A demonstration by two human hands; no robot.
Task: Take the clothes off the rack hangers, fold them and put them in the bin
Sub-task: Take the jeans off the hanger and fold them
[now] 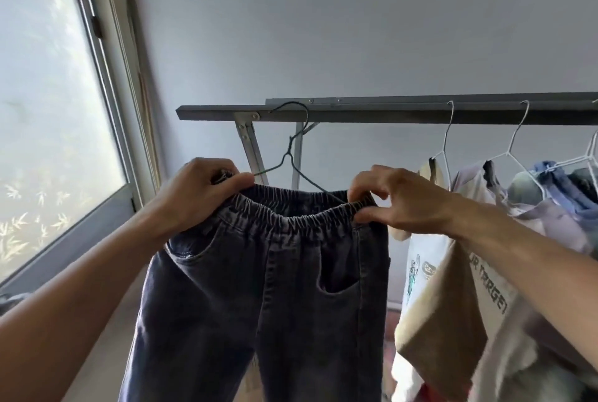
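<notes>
Jeans (259, 288) hang on a wire hanger (292, 142) from the rack (388, 116), left of other clothes (437, 298). The left grip (200, 191) clasps the waistband's left end and the right grip (401, 204) pinches its right end. The step appears to be removal; next, the waistband likely must slip off the hanger.

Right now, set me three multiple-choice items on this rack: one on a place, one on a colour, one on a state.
1. Where on the rack bar do the jeans hang? A near its left end; B at its right end; C off it, on the floor.
2. The jeans' wire hanger is: A white; B dark green; C red.
3. The jeans' waistband is: A untouched; B held by one hand; C held by both hands.

1 A: the other garments all hang to their right.
2 B: unlike the white hangers beside it.
3 C: the left hand and right hand each hold an end.
</notes>
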